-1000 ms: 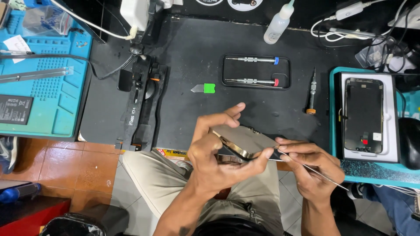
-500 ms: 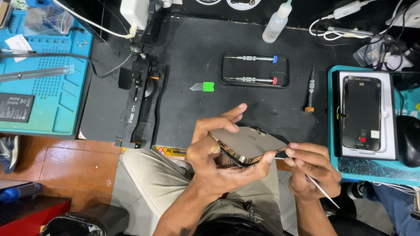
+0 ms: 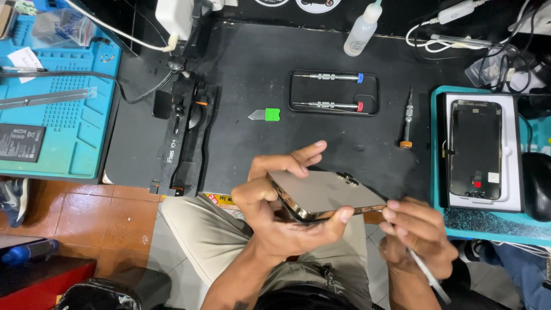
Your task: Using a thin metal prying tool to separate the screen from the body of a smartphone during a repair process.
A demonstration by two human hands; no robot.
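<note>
While held over lap, below bench (image 3: 258, 86) edge, gold phone (image 3: 324, 192) lies back up (camera bump showing). Left hand (image 3: 281, 212) grips its edge, fingers curled. Right hand (image 3: 416, 232) pinches thin white tool (image 3: 427, 275) at phone's corner. Black tray (image 3: 334, 93) with two screwdrivers beyond.

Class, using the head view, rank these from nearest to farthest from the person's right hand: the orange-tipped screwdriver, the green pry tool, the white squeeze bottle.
1. Orange-tipped screwdriver, just above the right hand.
2. Green pry tool, up-left, mid-mat.
3. White squeeze bottle, at the mat's top edge.
</note>
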